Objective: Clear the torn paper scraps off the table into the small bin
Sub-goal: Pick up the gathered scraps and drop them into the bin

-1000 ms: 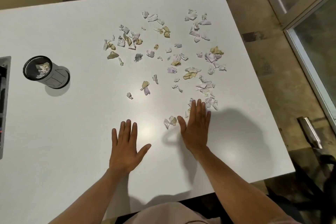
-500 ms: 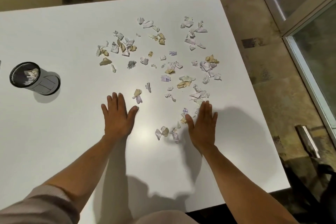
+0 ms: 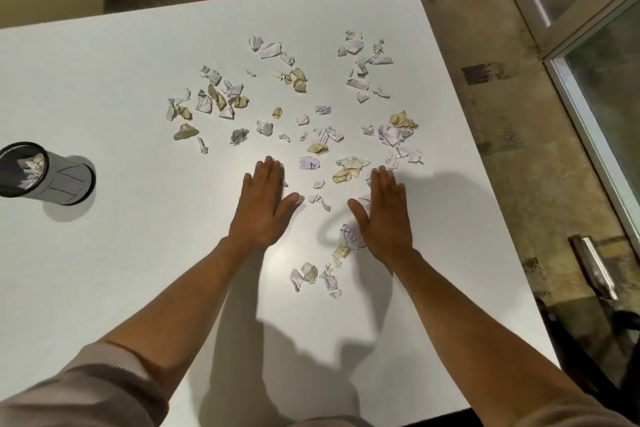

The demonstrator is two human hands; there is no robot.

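Observation:
Several torn paper scraps [image 3: 313, 135], white and tan, lie scattered over the far half of the white table [image 3: 104, 87]. My left hand [image 3: 265, 206] lies flat with straight fingers at the near edge of the scatter. My right hand [image 3: 382, 215] is flat too, its inner edge against a crumpled scrap [image 3: 349, 236]. A few scraps [image 3: 313, 276] lie just behind that hand, near my wrist. The small grey bin [image 3: 45, 175] stands at the left edge with some paper inside, far from both hands.
The table's right edge drops to a stone floor [image 3: 502, 114]. A glass door frame [image 3: 588, 45] runs along the right. A metal handle [image 3: 594, 265] and a dark chair part sit at the lower right.
Both hands have slid forward across the table into the scatter, the left one furthest. Some scraps now lie behind the right hand. The view has shifted so the bin sits nearer the left edge.

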